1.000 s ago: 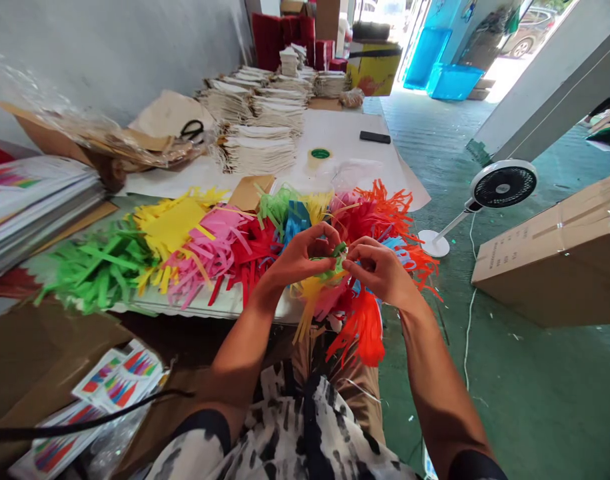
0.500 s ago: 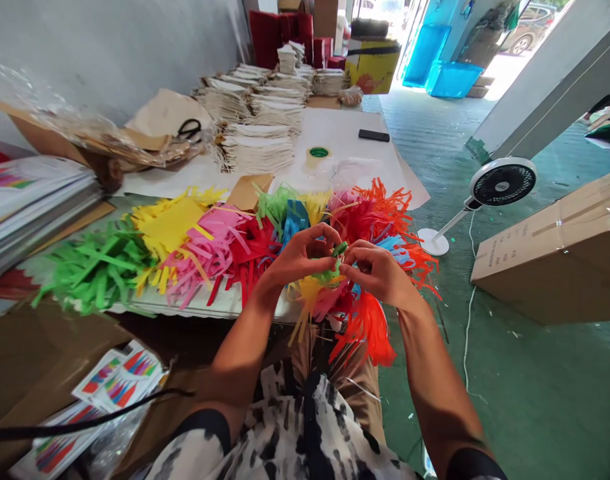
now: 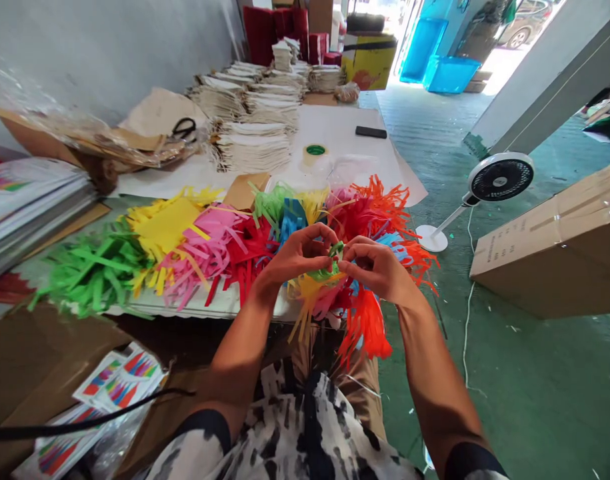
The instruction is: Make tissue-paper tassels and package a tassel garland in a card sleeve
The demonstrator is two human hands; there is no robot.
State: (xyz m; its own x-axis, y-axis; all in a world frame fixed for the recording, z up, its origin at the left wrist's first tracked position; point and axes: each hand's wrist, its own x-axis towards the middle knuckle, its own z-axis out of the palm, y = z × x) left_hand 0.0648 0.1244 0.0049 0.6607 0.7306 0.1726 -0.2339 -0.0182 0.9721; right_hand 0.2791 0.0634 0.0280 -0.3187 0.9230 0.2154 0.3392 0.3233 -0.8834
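Observation:
My left hand [image 3: 302, 255] and my right hand [image 3: 375, 265] meet over the table's front edge, thumbs and forefingers pinched. Between them is the twisted top of a green paper tassel [image 3: 337, 251], its fringe partly hidden by my fingers. Just below hang yellow paper strips [image 3: 309, 293] and a bright orange-red tassel [image 3: 367, 327] above my lap. Fringed paper lies in a row to the left: green [image 3: 92, 270], yellow [image 3: 167, 225], pink [image 3: 207, 247] and red [image 3: 252, 247]. More tassels, including an orange one [image 3: 387, 203], lie behind my hands.
Stacks of white cord-edged pieces [image 3: 255, 147], a tape roll [image 3: 315, 155], a black phone [image 3: 371, 132] and black-handled scissors [image 3: 183, 128] lie farther back. A white fan [image 3: 502, 177] and a cardboard box [image 3: 549, 247] stand right. An open carton [image 3: 39, 373] with printed cards is lower left.
Both hands stay pinched at the tassel's top, with slight finger movement. The green top has turned a little, and the orange-red tassel below hangs slightly differently. The view has shifted slightly.

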